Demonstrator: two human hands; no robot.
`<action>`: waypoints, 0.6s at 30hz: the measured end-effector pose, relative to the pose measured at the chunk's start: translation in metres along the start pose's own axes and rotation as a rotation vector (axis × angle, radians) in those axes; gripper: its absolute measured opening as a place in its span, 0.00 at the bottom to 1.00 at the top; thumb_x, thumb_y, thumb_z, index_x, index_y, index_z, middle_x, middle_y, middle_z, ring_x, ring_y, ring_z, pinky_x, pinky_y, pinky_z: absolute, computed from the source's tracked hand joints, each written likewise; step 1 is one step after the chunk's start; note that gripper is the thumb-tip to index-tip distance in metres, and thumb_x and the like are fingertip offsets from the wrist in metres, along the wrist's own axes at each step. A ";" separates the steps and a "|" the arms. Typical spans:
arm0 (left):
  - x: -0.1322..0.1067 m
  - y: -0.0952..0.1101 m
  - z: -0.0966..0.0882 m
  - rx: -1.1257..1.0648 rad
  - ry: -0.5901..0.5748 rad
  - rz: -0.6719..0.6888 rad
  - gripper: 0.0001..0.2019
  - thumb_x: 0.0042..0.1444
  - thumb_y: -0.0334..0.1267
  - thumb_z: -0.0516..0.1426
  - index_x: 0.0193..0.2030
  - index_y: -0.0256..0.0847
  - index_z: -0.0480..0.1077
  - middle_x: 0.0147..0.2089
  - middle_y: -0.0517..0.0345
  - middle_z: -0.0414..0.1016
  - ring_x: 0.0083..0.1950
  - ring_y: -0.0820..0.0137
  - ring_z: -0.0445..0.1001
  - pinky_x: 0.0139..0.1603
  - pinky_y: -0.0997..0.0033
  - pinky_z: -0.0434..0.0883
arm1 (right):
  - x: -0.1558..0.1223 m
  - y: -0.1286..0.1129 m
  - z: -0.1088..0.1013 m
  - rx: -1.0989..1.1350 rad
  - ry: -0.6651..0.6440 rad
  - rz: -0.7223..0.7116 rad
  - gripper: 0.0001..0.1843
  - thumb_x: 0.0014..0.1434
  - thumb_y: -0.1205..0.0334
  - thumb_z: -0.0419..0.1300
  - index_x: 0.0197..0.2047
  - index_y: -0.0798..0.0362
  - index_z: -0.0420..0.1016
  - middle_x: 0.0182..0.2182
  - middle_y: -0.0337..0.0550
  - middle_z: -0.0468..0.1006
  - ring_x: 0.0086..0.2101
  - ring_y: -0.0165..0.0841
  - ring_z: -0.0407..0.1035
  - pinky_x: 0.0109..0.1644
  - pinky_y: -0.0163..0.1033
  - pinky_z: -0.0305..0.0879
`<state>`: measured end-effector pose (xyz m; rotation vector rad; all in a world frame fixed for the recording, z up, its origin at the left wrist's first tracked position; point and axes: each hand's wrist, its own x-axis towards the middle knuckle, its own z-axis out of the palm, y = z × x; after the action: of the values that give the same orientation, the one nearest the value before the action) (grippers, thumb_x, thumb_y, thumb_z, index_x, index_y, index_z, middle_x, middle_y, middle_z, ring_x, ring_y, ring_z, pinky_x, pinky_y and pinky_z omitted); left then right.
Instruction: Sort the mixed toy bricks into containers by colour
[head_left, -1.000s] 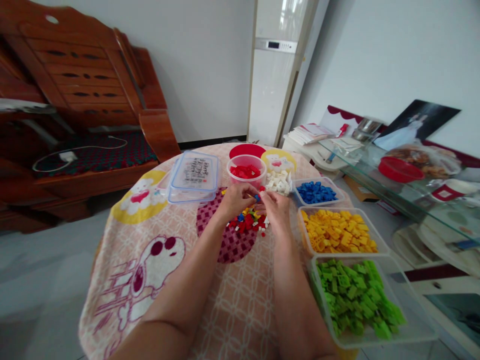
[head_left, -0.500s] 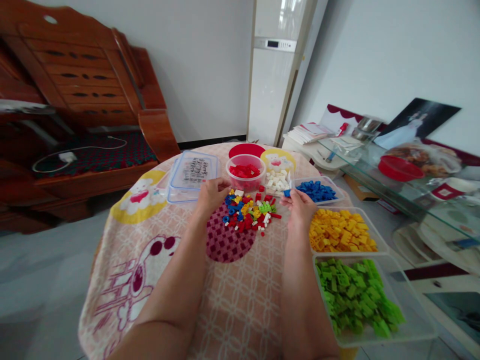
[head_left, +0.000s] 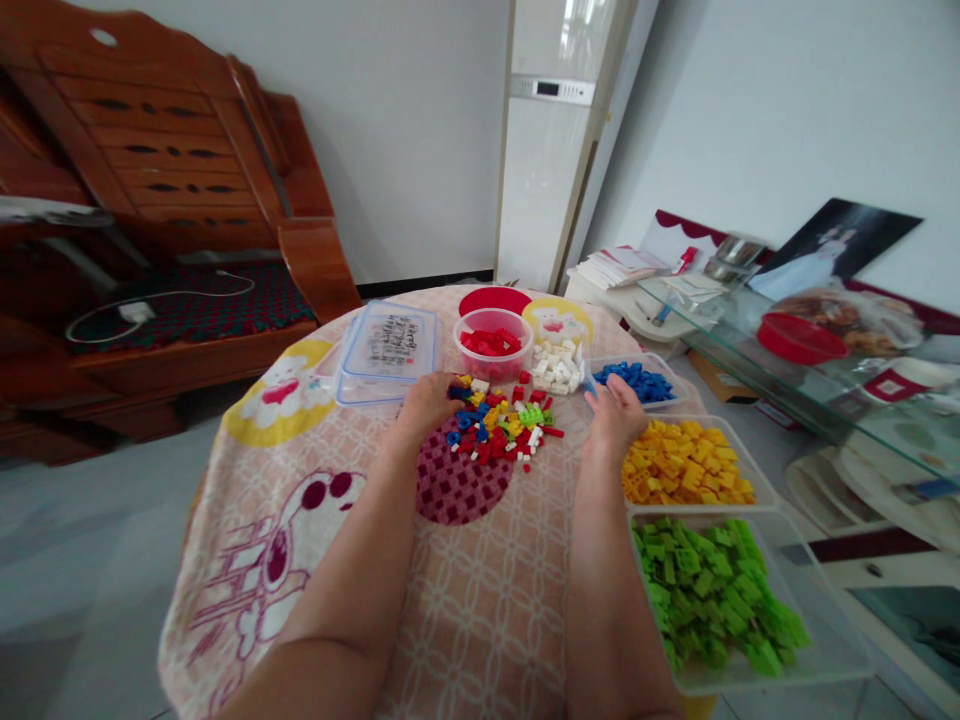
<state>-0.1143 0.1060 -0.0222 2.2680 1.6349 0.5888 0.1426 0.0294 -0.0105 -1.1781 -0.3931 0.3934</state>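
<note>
A pile of small mixed bricks (head_left: 499, 425), red, blue, yellow, green and white, lies on the patterned tablecloth (head_left: 480, 600). My left hand (head_left: 426, 405) is at the pile's left edge, its fingers curled down and pinched on a small blue brick. My right hand (head_left: 615, 412) hovers right of the pile, fingers loosely stretched toward the near corner of the tub of blue bricks (head_left: 634, 382), and nothing shows in it.
Sorted tubs ring the pile: red bricks (head_left: 492, 343), white bricks (head_left: 556, 365), yellow bricks (head_left: 679, 462), green bricks (head_left: 712, 585). A clear lid (head_left: 386, 350) lies at the left. A wooden bench stands far left, a glass shelf with clutter at the right.
My hands parted from the pile's middle. The right hand carried a blue brick toward the blue tub and now shows empty; the left drew back, then dropped onto the pile's left edge.
</note>
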 end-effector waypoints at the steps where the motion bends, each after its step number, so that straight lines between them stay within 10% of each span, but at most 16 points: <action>1: 0.000 0.001 0.002 0.005 -0.001 0.000 0.18 0.46 0.35 0.64 0.46 0.42 0.82 0.44 0.49 0.83 0.44 0.59 0.78 0.47 0.65 0.72 | -0.002 -0.001 0.001 0.002 -0.007 0.016 0.26 0.42 0.57 0.63 0.46 0.59 0.77 0.47 0.52 0.79 0.47 0.43 0.77 0.47 0.50 0.79; 18: -0.004 0.021 -0.008 -0.265 -0.052 -0.062 0.11 0.47 0.31 0.60 0.37 0.39 0.81 0.32 0.58 0.82 0.33 0.68 0.78 0.37 0.73 0.71 | -0.017 -0.010 0.010 -0.046 -0.199 0.108 0.15 0.44 0.59 0.61 0.35 0.57 0.79 0.27 0.42 0.81 0.25 0.36 0.76 0.27 0.38 0.74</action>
<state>-0.1013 0.0957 -0.0063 2.0187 1.4991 0.6812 0.1236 0.0260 0.0005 -1.2120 -0.5142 0.6010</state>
